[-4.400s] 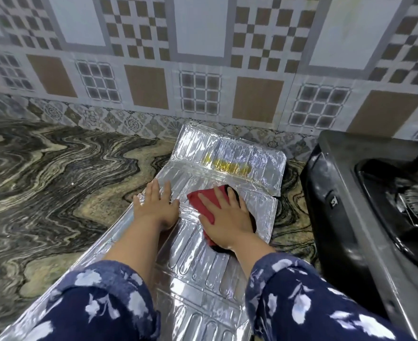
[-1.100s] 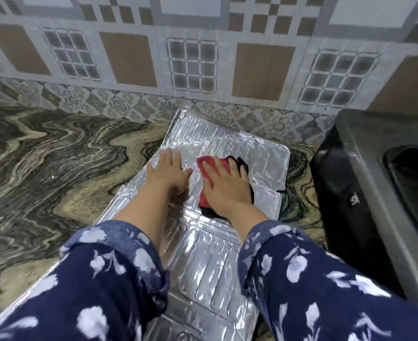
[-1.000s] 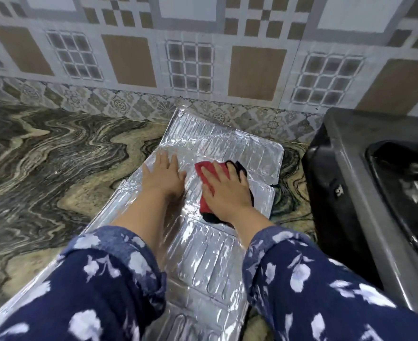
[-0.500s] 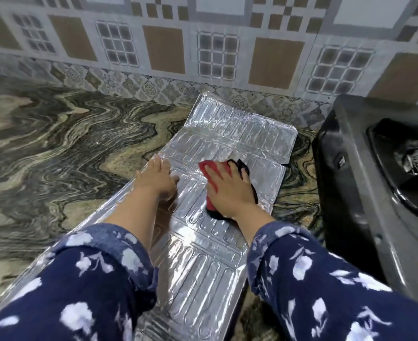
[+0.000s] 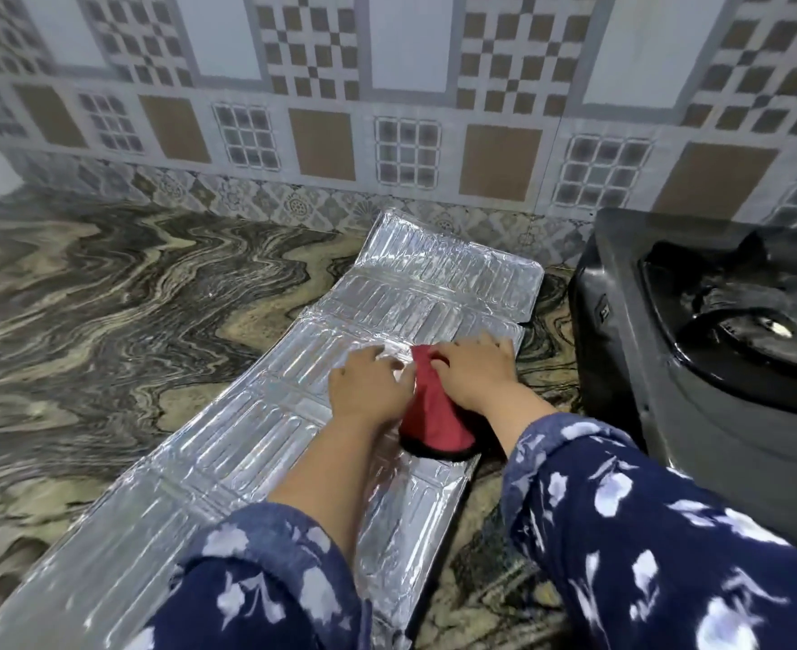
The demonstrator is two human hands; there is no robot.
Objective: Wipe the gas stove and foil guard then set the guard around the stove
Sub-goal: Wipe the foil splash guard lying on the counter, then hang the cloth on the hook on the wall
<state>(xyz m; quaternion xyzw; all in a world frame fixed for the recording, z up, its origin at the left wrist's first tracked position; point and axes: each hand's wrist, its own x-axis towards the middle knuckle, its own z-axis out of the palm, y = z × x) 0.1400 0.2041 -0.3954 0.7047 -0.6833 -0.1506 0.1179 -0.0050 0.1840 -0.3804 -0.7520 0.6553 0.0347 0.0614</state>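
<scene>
Foil guard (image 5: 265,415), one long silver sheet stamped with raised oblong ribs and creased into several panels, lies flat on the marbled table (image 5: 106,297) in the head-camera view, running from the near left corner up to the tiled wall (image 5: 387,110), where its far panel tips up slightly against the patterned skirting. One gas stove (image 5: 696,368), dark and glossy, sits to the right of the guard and apart from it, a strip of table showing between them; one burner with its black pan support is visible on the stove top, and the rest runs out of frame. One cloth (image 5: 434,415), red on top with a black edge along its near side, rests on the guard near the sheet's right edge.

Two hands work over the foil. The left hand (image 5: 368,387) lies palm down on the guard just left of the cloth, fingers straight and together, tips pressing the sheet. The right hand (image 5: 471,372) covers the far part of the cloth, fingers extended and slightly spread, reaching past the cloth's far edge onto the foil; motion blur hides whether the thumb tucks under the fabric. Both forearms come in from the bottom of the frame in navy sleeves (image 5: 645,532) printed with white flowers, pushed up above the wrists. The foil reflects pale light along its ribs.
</scene>
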